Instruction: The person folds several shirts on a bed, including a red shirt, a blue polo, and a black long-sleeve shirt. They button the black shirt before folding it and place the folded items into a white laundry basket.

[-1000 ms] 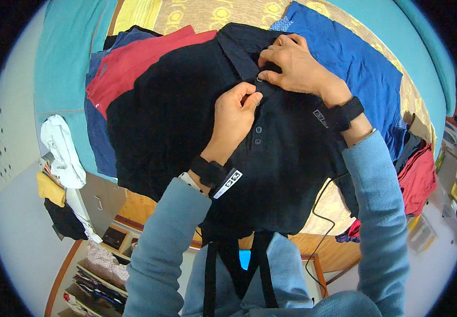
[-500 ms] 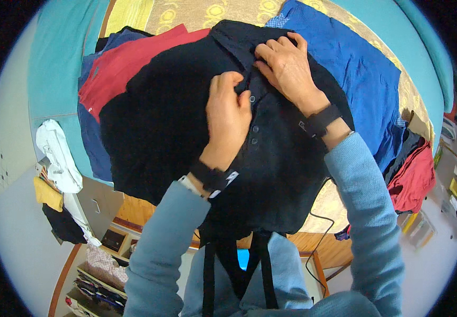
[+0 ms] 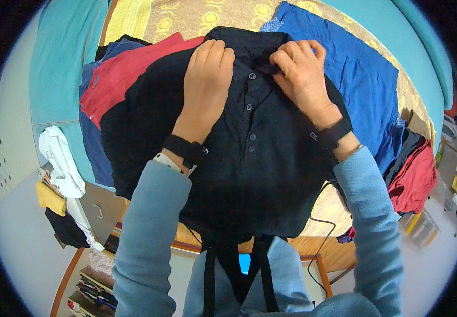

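Observation:
A black button-neck shirt point(image 3: 228, 185) lies spread in front of me, its collar at the far end and several buttons down the placket. My left hand point(image 3: 206, 87) is closed at the left side of the collar, its fingertips tucked against the cloth. On the other side, my right hand point(image 3: 303, 79) pinches the right collar flap point(image 3: 268, 64), lifting it slightly. Between the two hands the neck opening shows. Each wrist wears a black band.
Under the shirt's left side lie a red garment point(image 3: 128, 71) and dark blue cloth point(image 3: 92, 142). A blue garment point(image 3: 344, 74) spreads at the right, near a red folded garment point(image 3: 413, 177). A thin black cable point(image 3: 323, 220) hangs at the front.
My left hand has moved up and left from beside the placket to the collar. My right hand has shifted slightly down and right. The button placket now lies more exposed.

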`<state>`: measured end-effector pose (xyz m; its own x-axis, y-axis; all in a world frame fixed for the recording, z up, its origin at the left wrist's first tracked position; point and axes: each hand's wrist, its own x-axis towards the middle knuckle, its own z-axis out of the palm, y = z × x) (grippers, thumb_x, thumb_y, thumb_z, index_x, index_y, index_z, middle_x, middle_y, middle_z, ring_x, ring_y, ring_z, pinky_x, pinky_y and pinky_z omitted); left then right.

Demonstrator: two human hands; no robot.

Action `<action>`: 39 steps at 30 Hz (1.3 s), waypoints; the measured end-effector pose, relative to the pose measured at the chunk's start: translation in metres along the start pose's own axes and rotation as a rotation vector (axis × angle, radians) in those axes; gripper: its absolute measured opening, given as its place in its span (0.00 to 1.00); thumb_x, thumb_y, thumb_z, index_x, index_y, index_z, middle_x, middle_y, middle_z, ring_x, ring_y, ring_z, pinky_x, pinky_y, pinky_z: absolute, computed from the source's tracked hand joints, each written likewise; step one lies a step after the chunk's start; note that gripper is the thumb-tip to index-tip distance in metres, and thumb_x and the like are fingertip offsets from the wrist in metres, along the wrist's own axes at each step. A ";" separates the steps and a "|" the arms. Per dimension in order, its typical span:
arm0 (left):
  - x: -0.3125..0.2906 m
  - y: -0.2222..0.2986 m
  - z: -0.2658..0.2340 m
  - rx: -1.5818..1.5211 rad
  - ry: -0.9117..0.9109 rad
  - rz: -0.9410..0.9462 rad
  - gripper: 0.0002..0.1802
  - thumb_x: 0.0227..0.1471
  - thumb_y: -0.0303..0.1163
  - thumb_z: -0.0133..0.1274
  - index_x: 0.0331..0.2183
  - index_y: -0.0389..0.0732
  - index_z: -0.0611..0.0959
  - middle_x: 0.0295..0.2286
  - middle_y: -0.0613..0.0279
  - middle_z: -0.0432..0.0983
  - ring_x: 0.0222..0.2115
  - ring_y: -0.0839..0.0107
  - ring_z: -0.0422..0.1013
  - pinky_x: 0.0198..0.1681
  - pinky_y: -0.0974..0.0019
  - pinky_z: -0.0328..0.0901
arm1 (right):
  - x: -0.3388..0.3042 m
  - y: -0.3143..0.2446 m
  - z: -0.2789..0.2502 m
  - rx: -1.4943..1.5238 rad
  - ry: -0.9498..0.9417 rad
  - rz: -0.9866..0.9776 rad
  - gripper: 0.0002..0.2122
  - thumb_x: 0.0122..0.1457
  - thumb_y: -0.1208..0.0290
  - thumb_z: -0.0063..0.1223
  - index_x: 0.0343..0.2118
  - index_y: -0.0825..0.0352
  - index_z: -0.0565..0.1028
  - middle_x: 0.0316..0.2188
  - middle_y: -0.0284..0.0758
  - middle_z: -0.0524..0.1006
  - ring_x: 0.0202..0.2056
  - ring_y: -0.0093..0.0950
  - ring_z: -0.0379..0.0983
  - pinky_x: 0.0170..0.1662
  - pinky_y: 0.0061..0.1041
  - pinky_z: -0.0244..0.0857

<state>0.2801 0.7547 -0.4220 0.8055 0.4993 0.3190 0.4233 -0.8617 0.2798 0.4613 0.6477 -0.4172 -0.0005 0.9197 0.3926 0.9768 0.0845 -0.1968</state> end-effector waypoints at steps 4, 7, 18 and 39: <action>-0.011 0.005 0.007 -0.017 -0.022 -0.060 0.21 0.44 0.22 0.54 0.44 0.34 0.76 0.46 0.52 0.71 0.49 0.55 0.67 0.52 0.61 0.63 | -0.006 -0.003 0.005 -0.060 -0.031 -0.061 0.05 0.47 0.72 0.50 0.28 0.59 0.72 0.28 0.29 0.69 0.34 0.28 0.68 0.41 0.28 0.60; -0.026 0.014 0.004 0.075 -0.166 -0.044 0.25 0.47 0.28 0.55 0.49 0.34 0.74 0.51 0.49 0.67 0.54 0.55 0.62 0.57 0.59 0.58 | -0.013 -0.003 0.007 -0.042 -0.073 -0.121 0.06 0.47 0.72 0.50 0.30 0.62 0.73 0.28 0.31 0.70 0.33 0.28 0.68 0.39 0.25 0.62; -0.028 0.024 -0.014 0.116 -0.355 -0.046 0.32 0.48 0.38 0.56 0.56 0.46 0.70 0.58 0.45 0.55 0.60 0.53 0.50 0.63 0.54 0.45 | -0.044 -0.018 -0.008 -0.101 -0.208 -0.062 0.18 0.51 0.69 0.53 0.47 0.63 0.74 0.48 0.36 0.71 0.51 0.33 0.64 0.59 0.41 0.51; 0.035 0.047 0.041 -0.338 -0.206 -0.284 0.08 0.40 0.30 0.63 0.27 0.41 0.81 0.26 0.62 0.75 0.32 0.61 0.70 0.38 0.59 0.64 | -0.018 0.039 -0.008 0.438 0.035 0.288 0.11 0.49 0.78 0.55 0.38 0.64 0.76 0.40 0.37 0.75 0.44 0.39 0.70 0.49 0.37 0.63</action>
<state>0.3448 0.7280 -0.4352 0.7575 0.6527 0.0114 0.5071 -0.5993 0.6194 0.5008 0.6317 -0.4251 0.2689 0.9168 0.2953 0.7551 -0.0104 -0.6555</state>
